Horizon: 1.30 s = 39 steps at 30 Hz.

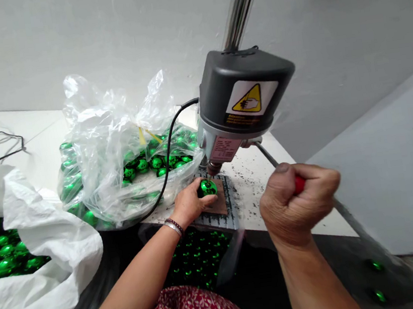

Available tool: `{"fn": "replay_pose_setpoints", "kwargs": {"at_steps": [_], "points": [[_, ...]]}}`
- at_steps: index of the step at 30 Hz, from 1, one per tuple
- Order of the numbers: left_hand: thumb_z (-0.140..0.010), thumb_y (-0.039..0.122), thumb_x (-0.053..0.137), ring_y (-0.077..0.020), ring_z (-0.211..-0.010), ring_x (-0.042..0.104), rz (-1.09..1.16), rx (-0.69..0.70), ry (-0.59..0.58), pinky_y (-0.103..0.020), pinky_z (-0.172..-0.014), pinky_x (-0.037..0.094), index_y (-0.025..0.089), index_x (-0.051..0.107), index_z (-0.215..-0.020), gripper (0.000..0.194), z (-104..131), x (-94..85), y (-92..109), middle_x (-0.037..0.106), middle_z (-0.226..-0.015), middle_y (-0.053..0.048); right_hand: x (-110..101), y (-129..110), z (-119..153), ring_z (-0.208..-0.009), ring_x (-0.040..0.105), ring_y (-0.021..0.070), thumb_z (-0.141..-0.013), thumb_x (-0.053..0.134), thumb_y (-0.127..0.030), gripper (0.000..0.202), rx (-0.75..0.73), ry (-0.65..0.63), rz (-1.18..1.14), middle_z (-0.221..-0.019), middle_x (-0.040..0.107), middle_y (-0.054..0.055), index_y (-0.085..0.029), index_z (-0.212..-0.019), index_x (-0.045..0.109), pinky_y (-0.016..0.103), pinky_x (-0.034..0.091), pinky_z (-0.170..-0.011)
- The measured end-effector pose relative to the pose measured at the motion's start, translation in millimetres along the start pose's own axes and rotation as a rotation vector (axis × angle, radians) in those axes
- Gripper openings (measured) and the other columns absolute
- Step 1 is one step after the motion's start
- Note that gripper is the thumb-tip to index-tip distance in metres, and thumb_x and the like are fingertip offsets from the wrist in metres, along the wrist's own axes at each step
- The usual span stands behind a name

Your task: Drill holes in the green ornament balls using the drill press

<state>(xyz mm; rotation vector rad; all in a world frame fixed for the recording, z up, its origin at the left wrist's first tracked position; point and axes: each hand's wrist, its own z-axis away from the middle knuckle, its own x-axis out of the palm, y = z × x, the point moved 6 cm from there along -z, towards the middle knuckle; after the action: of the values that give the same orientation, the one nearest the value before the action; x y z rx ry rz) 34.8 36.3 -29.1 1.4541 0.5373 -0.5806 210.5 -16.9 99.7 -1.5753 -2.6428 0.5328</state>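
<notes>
My left hand (190,201) is closed around a shiny green ball (208,187), its fingers on the far side and thumb on the near side. The ball rests on a brown board (219,206) on the slotted metal base (232,222) of a drill press (244,94). Just above the ball sits the drill chuck (214,167); whether the bit touches the ball I cannot tell. My right hand (300,203) is wrapped round the red knob (299,184) of the drill press lever (267,154).
A clear plastic bag (101,138) of green balls lies left of the press, a black cable (170,149) crossing it. A white sack (53,235) with more balls stands at the left. Dark shavings litter the white table (266,177). Green balls also lie below the table edge.
</notes>
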Motion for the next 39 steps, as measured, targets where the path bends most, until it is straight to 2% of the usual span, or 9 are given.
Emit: {"fn": "replay_pose_setpoints", "kwargs": {"at_steps": [5,9,13,17,23,29,32,37,39], "points": [[-0.080,0.044,0.070,-0.0279,-0.096,0.068,0.004,0.000,0.002,-0.035,-0.082,0.050,0.025,0.062,-0.126,0.051,-1.3,0.0,-1.1,0.075,-0.107,-0.006,0.4,-0.4,6.3,-0.066,0.049,0.0073,-0.089,0.054,-0.021,0.007,-0.052,-0.011,-0.007,-0.074,0.053,0.000,-0.018,-0.084,0.049,0.021,0.037,-0.062],[-0.079,0.041,0.071,-0.0257,-0.092,0.067,0.062,0.012,0.005,-0.034,-0.081,0.050,0.024,0.064,-0.122,0.047,-1.9,0.3,-1.5,0.074,-0.103,-0.005,3.5,-2.9,-35.5,-0.060,0.043,0.0044,-0.089,0.054,-0.030,0.020,-0.043,0.043,0.012,-0.069,0.051,0.000,-0.014,-0.078,0.053,0.020,0.032,-0.057],[-0.076,0.034,0.072,-0.0214,-0.091,0.066,0.177,0.069,0.036,-0.031,-0.083,0.049,0.021,0.064,-0.119,0.046,8.0,-5.1,-0.2,0.073,-0.101,-0.003,21.6,1.9,-84.2,-0.058,0.034,0.0019,-0.093,0.043,-0.040,0.035,0.059,-0.063,0.014,-0.066,0.047,-0.001,-0.011,-0.076,0.054,0.019,0.025,-0.059],[-0.074,0.031,0.074,-0.0204,-0.096,0.065,0.246,0.092,0.030,-0.030,-0.088,0.050,0.019,0.062,-0.121,0.050,33.5,-15.6,-2.6,0.072,-0.105,-0.003,28.9,5.1,-94.0,-0.061,0.032,0.0013,-0.094,0.040,-0.041,0.036,0.115,-0.108,0.045,-0.068,0.046,-0.002,-0.011,-0.079,0.053,0.020,0.023,-0.063],[-0.073,0.033,0.078,-0.0255,-0.116,0.064,0.203,0.094,-0.165,-0.034,-0.105,0.046,0.017,0.061,-0.131,0.063,74.4,-22.1,-6.6,0.069,-0.127,-0.009,27.1,-0.8,-91.8,-0.063,0.036,0.0023,-0.094,0.044,-0.033,0.027,0.201,-0.170,0.041,-0.071,0.049,-0.002,-0.011,-0.079,0.053,0.022,0.025,-0.065],[-0.077,0.039,0.077,-0.0282,-0.127,0.059,0.077,0.162,-0.359,-0.039,-0.111,0.044,0.020,0.059,-0.137,0.066,93.4,-22.4,-1.7,0.064,-0.138,-0.012,25.9,-5.9,-95.8,-0.066,0.039,0.0037,-0.092,0.046,-0.027,0.021,0.297,-0.231,0.038,-0.073,0.052,-0.001,-0.012,-0.079,0.054,0.025,0.026,-0.069],[-0.080,0.040,0.075,-0.0270,-0.127,0.059,0.022,0.219,-0.238,-0.038,-0.111,0.044,0.021,0.061,-0.135,0.060,87.0,-43.0,3.3,0.063,-0.138,-0.012,24.9,-6.9,-94.7,-0.067,0.040,0.0040,-0.091,0.046,-0.027,0.021,0.312,-0.237,0.054,-0.073,0.051,-0.002,-0.012,-0.081,0.056,0.028,0.027,-0.070],[-0.097,0.020,0.043,-0.0225,-0.126,0.060,-0.255,0.132,0.333,-0.037,-0.112,0.043,0.017,0.066,-0.128,0.038,45.4,-121.2,-10.8,0.067,-0.133,-0.012,23.2,-7.2,-93.2,-0.069,0.042,0.0042,-0.090,0.047,-0.027,0.020,0.334,-0.223,0.049,-0.077,0.053,-0.002,-0.012,-0.082,0.058,0.031,0.028,-0.070],[-0.092,0.007,0.038,-0.0235,-0.128,0.059,-0.433,0.022,0.369,-0.036,-0.113,0.042,0.013,0.064,-0.130,0.047,24.1,-141.1,-25.0,0.065,-0.136,-0.015,23.2,-5.8,-92.8,-0.071,0.044,0.0043,-0.090,0.045,-0.027,0.021,0.350,-0.227,0.049,-0.079,0.054,-0.002,-0.012,-0.083,0.058,0.032,0.029,-0.071]]}}
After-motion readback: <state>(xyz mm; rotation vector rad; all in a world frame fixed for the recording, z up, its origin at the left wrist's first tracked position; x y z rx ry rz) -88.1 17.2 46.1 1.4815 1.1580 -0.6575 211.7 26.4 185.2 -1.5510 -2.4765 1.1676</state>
